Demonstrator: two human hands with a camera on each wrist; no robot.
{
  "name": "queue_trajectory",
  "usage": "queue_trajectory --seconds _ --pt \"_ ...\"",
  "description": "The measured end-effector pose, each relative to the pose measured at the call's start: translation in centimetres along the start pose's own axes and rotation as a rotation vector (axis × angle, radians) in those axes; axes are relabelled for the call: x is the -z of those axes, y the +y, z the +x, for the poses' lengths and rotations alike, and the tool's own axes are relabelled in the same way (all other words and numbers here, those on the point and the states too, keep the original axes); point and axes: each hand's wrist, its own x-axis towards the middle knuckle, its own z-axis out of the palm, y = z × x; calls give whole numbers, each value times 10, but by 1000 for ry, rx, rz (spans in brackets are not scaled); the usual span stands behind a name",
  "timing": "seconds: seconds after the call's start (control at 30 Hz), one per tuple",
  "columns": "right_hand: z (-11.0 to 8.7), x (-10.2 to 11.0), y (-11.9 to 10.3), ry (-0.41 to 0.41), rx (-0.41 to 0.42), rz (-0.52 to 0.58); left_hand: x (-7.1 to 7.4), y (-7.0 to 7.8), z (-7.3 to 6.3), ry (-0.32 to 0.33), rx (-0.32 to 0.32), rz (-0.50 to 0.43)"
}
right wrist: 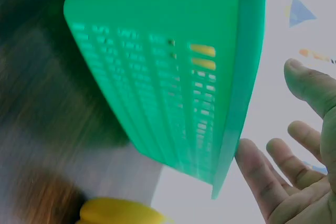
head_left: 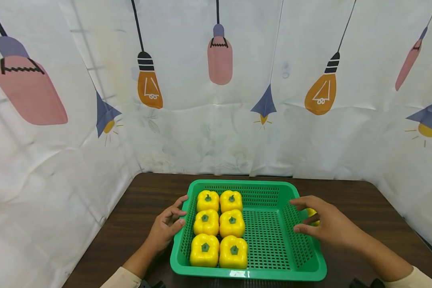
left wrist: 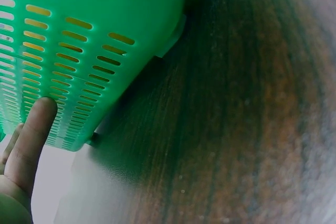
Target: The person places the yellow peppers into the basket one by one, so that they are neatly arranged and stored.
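A green plastic basket [head_left: 245,183] with slotted walls stands on the table. Its left half holds several yellow bell peppers [head_left: 204,250] with green stems, set in two columns, while the slatted floor shows on the right. My left hand [head_left: 167,224] is at the basket's left rim with fingers loosely bent; the left wrist view has one finger [left wrist: 37,135] close along the slotted wall. Over the right rim, my right hand [head_left: 329,220] has its fingers spread and nothing between them. Another yellow pepper [right wrist: 118,211] lies outside the basket, mostly hidden behind that hand in the head view.
The dark wood-grain table [head_left: 147,196] extends on both sides of the basket. Behind it and at the sides hangs a pale cloth [head_left: 201,136] printed with lamps and light bulbs.
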Motion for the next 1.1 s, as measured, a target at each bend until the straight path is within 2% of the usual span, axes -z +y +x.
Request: queue_trajectory --seconds 0.13,0.47,0.73,1.1 --pt "-2 6 7 37 0 -4 1 -2 -1 7 22 7" --pt "-6 19 31 136 4 -132 1 -1 -1 11 28 10" --pt "-9 29 50 118 -103 -129 1 -2 -1 11 29 20" --pt "-14 33 76 105 -144 -112 0 0 0 17 38 22"
